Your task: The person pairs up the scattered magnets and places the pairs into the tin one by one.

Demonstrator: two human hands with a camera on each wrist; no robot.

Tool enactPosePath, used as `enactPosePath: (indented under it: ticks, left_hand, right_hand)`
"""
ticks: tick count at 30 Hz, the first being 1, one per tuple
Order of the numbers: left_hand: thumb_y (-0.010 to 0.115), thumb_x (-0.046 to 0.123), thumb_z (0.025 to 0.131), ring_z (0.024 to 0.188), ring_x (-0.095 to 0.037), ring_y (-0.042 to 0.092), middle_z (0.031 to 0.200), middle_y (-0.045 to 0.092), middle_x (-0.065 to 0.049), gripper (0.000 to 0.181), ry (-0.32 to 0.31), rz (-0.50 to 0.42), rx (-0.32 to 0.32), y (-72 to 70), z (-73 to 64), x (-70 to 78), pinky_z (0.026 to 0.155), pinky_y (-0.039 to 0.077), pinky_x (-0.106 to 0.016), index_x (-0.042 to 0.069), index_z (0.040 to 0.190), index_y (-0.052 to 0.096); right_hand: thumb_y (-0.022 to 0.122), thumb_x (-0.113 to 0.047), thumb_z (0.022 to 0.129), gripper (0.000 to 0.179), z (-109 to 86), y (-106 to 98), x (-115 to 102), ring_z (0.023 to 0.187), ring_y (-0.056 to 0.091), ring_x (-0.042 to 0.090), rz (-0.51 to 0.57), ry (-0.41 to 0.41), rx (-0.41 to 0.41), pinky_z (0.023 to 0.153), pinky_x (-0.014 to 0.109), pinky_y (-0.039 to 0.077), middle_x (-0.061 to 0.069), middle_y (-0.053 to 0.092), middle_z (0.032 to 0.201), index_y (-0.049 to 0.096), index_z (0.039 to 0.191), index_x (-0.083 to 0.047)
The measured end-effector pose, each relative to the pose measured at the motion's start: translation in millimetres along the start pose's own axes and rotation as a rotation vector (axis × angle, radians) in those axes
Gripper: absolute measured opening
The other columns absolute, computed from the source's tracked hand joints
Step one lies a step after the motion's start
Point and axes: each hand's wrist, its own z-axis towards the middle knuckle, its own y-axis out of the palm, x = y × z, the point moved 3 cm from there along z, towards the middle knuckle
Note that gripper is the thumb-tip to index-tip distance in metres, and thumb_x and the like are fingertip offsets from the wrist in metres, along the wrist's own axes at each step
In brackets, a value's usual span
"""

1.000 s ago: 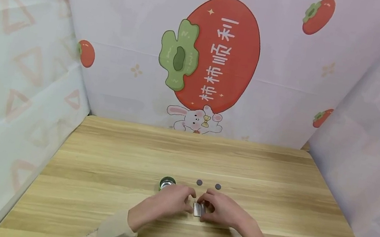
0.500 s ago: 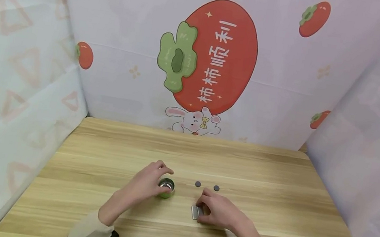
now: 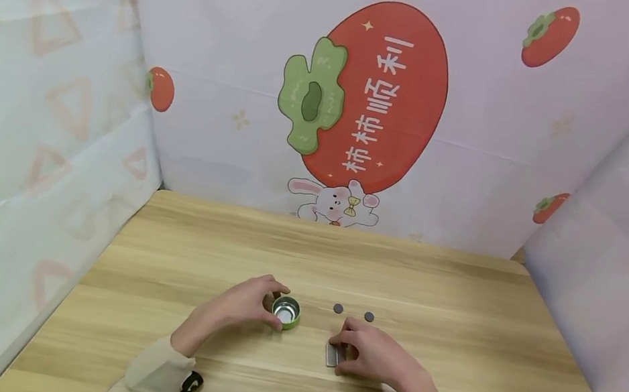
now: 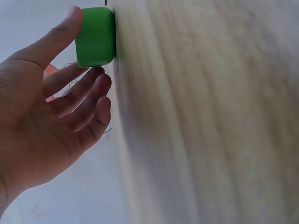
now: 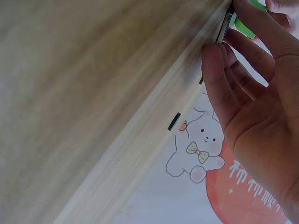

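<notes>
A small round green tin [image 3: 285,313] with a shiny silver inside stands upright on the table. My left hand [image 3: 240,301] holds it from the left, thumb at the near side and fingers at the far side; in the left wrist view the thumb [image 4: 70,21] touches the green wall. To the right, my right hand [image 3: 376,354] pinches a flat silver rectangular piece [image 3: 333,354] between thumb and fingers, low at the tabletop. A line runs down the piece's middle; whether it is one part or two I cannot tell. Its right end is hidden by the hand.
Two small dark discs [image 3: 338,309] lie beyond my right hand, a short way apart; one disc [image 5: 174,121] shows edge-on in the right wrist view. The wooden table [image 3: 223,236] is bounded by printed cloth walls [image 3: 204,159] at the back and both sides.
My left hand has left the silver piece, moved left and closed round the green tin. The right hand has stayed at the silver piece. The head view has shifted slightly.
</notes>
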Motion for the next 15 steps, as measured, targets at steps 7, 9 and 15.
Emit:
enactPosePath:
  ticks: [7,9,15]
  left_hand:
    - [0.088,0.026,0.074,0.086,-0.012,0.057,0.1,0.06,0.001,0.063,0.002,-0.041,-0.024,-2.1,3.2,-1.7,0.078,0.048,-0.03,0.005,0.128,0.065]
    - [0.088,0.026,0.073,0.086,-0.012,0.057,0.099,0.061,0.0,0.063,0.004,-0.047,-0.025,-2.4,3.7,-2.0,0.078,0.048,-0.03,0.005,0.128,0.065]
    - [0.089,0.025,0.073,0.086,-0.011,0.056,0.097,0.062,0.001,0.061,0.01,-0.054,-0.031,-2.0,3.7,-4.6,0.077,0.047,-0.028,0.005,0.126,0.067]
  right_hand:
    - [0.081,-0.023,0.078,0.029,1.2,-0.3,-0.1,0.073,0.048,-0.002,-0.031,-0.027,0.013,0.065,0.015,0.043,-0.011,0.055,0.092,0.073,0.104,-0.016]
    - [0.08,-0.022,0.076,0.029,2.4,0.2,-0.3,0.073,0.048,-0.002,-0.039,-0.027,0.013,0.064,0.015,0.043,-0.011,0.053,0.091,0.071,0.102,-0.016]
    - [0.079,-0.024,0.074,0.03,3.6,4.3,-0.9,0.073,0.046,-0.004,-0.057,0.015,-0.01,0.063,0.015,0.042,-0.013,0.05,0.092,0.065,0.1,-0.019]
